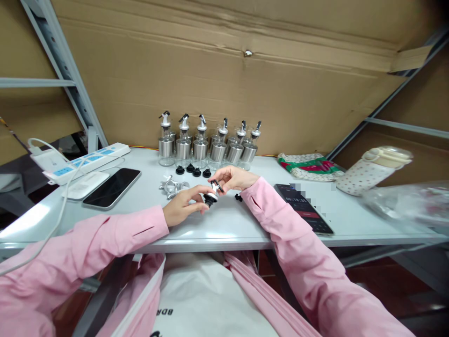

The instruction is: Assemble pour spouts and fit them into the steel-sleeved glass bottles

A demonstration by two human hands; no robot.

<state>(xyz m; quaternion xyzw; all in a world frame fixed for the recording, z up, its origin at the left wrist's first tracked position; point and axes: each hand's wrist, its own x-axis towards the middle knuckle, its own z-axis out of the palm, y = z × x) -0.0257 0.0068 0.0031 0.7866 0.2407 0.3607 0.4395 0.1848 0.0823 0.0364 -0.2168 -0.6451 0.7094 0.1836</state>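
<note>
My left hand (185,204) is closed round the base of a silver-and-black pourer top (211,198), above the table. At its upper end, the fingers of my right hand (231,179) pinch the small black lever (216,186). Several silver spout pieces (171,187) lie just left of my hands. Behind them sit several black stoppers (197,172). Some tiny black parts (238,197) rest below my right wrist. Glass bottles with steel sleeves (183,150) stand in rows at the back, the front ones with pourer tops fitted.
A dark phone (112,188), a white power strip (91,161) and a cable are at the left. On the right lie a phone showing a timer (303,208), a patterned cloth (310,167), a dotted bottle (372,171) and plastic bags (407,203). Cardboard (224,79) backs the table.
</note>
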